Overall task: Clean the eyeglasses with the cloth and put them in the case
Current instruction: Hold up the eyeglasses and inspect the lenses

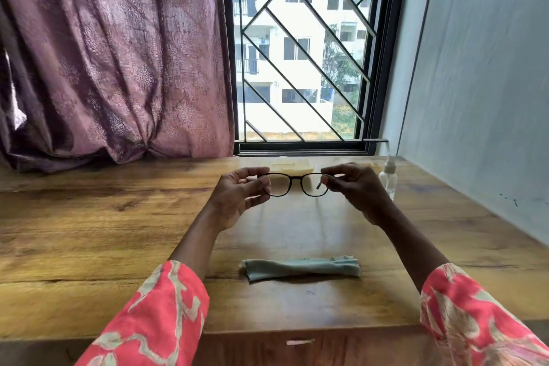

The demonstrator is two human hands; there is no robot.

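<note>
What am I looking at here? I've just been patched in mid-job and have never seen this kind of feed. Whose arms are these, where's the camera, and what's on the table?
There is no robot: these are a person's two bare arms in patterned pink sleeves. The single picture comes from a wide-angle camera worn on the person's head, looking forward and down, so the arms enter from the bottom edge.

The left hand and right hand each pinch one end of the dark-framed glasses, holding them up above the wooden table.

On the table, a green cloth lies crumpled near the person, untouched. A small clear spray bottle stands beyond the right hand. A pale flat thing lies by the window; it may be the case, but I cannot tell.
</note>
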